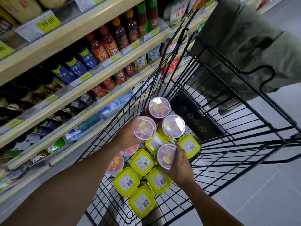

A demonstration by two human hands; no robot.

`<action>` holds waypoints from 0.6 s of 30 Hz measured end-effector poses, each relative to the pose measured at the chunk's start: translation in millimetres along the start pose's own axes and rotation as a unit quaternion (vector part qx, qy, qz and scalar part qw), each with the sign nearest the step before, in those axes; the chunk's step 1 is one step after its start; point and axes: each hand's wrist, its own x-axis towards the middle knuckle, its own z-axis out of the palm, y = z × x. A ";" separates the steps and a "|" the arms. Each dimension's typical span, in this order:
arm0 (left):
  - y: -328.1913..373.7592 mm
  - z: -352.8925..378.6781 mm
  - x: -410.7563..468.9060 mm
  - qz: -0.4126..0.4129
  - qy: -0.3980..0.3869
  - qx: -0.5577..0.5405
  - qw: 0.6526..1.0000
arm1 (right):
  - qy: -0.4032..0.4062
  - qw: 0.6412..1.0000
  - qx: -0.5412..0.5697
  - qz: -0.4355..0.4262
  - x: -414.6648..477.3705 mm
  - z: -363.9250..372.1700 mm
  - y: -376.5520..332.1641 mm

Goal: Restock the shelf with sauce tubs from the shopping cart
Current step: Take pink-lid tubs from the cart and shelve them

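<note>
Reaching into the black wire shopping cart [192,115], both hands are loaded. The left hand [127,134] has its fingers curled round the side of a round sauce tub with a clear, purple-tinted lid [144,128], held up above the cart's load. The right hand [180,167] grips a second tub of the same kind [167,156], nearer and to the right, low among the other stock.

Neither held tub has reached the shelf [81,30], which runs along the left with red sauce bottles [107,43] and blue pouches [73,66] on its tiers. Motion blur hides which slot these tubs belong in, and I can see no tub of this kind already shelved.

Plenty is left. Two more purple-lidded tubs [173,126] stand at the far end of the pile, at least six square yellow-lidded tubs [142,162] fill the middle and near part, and two red-lidded round tubs [116,163] lie at the left, just below the left wrist. I would judge the restocking far from finished, with this pair in the pick-up stage and several more trips to follow.
</note>
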 end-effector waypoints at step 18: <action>53.8 -74.5 -136.0 0.031 0.075 -0.158 0.984 | -0.040 0.985 0.148 -0.080 -14.6 -72.6 -76.6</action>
